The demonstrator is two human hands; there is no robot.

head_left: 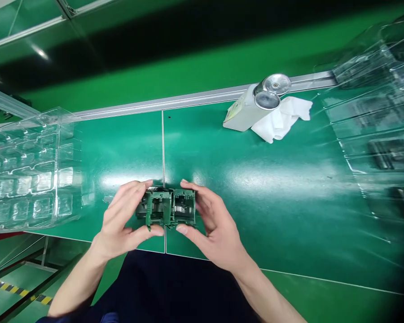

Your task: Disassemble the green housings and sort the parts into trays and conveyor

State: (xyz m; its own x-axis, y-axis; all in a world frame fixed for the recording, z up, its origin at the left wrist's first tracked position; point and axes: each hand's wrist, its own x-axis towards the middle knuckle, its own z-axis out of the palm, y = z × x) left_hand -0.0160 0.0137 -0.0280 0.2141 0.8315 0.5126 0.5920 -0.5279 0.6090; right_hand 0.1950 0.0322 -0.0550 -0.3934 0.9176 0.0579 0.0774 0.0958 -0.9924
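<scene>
Between my two hands is a dark green plastic housing with open box-like compartments and black parts inside. My left hand grips its left end, thumb along the near edge and fingers at the far side. At the right end, my right hand holds it the same way, with the thumb on the near edge. The housing is over the green table, close to the front edge and in line with the table's seam. Whether it touches the tabletop I cannot tell.
Clear plastic trays with moulded pockets are stacked on the left. On the right, more clear trays hold dark parts. A white bottle with a metal dispenser top stands at the back beside a crumpled white cloth. A metal rail runs along the back.
</scene>
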